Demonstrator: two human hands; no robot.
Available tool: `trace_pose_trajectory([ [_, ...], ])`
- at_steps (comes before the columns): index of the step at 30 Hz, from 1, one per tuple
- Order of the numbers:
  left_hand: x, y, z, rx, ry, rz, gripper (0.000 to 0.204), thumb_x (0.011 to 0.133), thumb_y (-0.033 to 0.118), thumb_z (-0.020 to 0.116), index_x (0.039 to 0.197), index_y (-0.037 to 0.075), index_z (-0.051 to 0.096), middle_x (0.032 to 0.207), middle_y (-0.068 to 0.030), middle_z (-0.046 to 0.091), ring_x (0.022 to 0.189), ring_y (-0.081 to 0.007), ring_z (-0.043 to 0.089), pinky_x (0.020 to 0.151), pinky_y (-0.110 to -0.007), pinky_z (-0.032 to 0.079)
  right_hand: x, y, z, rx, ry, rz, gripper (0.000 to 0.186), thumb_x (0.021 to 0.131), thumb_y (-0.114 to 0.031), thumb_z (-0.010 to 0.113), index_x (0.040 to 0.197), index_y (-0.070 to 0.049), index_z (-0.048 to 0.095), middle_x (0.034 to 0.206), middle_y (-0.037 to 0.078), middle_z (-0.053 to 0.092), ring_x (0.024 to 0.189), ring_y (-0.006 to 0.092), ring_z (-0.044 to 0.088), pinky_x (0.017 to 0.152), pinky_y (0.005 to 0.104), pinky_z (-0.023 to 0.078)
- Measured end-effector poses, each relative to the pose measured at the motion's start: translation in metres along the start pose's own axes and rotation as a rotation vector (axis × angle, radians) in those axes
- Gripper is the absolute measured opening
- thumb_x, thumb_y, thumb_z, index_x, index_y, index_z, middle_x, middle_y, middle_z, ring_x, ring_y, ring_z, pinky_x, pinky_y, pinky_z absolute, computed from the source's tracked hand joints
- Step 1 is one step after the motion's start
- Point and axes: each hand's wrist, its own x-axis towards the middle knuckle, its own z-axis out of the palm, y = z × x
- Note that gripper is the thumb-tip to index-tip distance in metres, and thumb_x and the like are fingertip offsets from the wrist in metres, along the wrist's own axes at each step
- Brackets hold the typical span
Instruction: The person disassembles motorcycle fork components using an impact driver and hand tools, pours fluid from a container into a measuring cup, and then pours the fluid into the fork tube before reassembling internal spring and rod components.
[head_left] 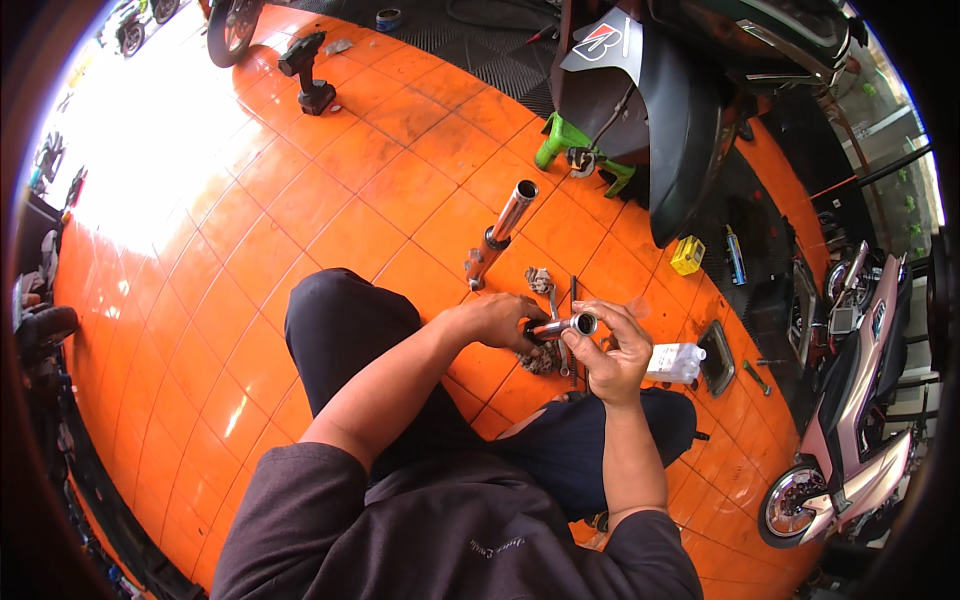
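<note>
A motorcycle fork leg (556,328) with a shiny metal tube is held between my hands, its open round end tilted up toward me. My left hand (497,322) wraps around its lower, dark part. Near the open end, my right hand (612,350) grips the tube with thumb and fingers. Beyond my hands a second fork leg (503,228) stands upright on the orange floor. Under and around the held leg are a long thin coil spring (574,292), a wrench (553,300) and crumpled rags (538,281). The spring's middle is partly hidden by the held leg and my hand.
Right of my hands lie a white bottle (676,362), a metal tray (716,357) and a green-handled tool (756,378). Farther off are a yellow box (688,255), a blue tube (735,254), a green stool (565,140) by a motorcycle, and a cordless drill (308,72).
</note>
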Motion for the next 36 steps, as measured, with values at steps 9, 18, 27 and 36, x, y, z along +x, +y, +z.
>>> trace_pose_trajectory([
  [9,-0.003,0.016,-0.005,-0.021,0.009,0.026,0.055,0.076,0.033,0.081,0.119,0.002,0.063,0.108,-0.0151,0.066,0.101,-0.0349,0.064,0.086,-0.044,0.051,0.004,-0.003,-0.005,-0.052,-0.007,-0.015,0.037,0.074,-0.007,0.084,0.106,0.002,0.068,0.102,0.013,0.069,0.095,0.0201,0.067,0.085,0.0321,0.053],
  [18,0.001,0.029,-0.006,-0.008,0.014,-0.03,0.046,0.077,0.031,0.081,0.108,0.002,0.062,0.101,-0.0146,0.065,0.097,-0.0349,0.063,0.085,-0.046,0.05,0.002,0.008,-0.011,0.11,-0.099,0.177,0.075,0.068,-0.019,0.092,0.131,0.002,0.057,0.121,0.014,0.066,0.115,0.0225,0.062,0.099,0.0352,0.048],
  [27,-0.004,0.028,-0.01,0.11,-0.025,-0.193,0.085,0.071,0.039,0.084,0.141,0.004,0.05,0.14,-0.0215,0.053,0.129,-0.0355,0.052,0.107,-0.042,0.044,-0.008,0.072,-0.068,0.014,0.166,0.574,0.069,0.091,-0.049,0.069,0.138,-0.001,0.054,0.129,0.017,0.063,0.121,0.0221,0.059,0.101,0.0365,0.045],
  [36,-0.027,0.086,-0.086,0.056,-0.104,-0.449,0.085,0.069,0.034,0.087,0.141,0.006,0.052,0.133,-0.0186,0.06,0.126,-0.0324,0.056,0.105,-0.042,0.044,-0.022,0.066,-0.089,-0.667,-0.149,0.977,0.063,0.091,-0.047,0.065,0.137,-0.005,0.056,0.138,0.019,0.057,0.13,0.0338,0.052,0.108,0.0426,0.041],
])
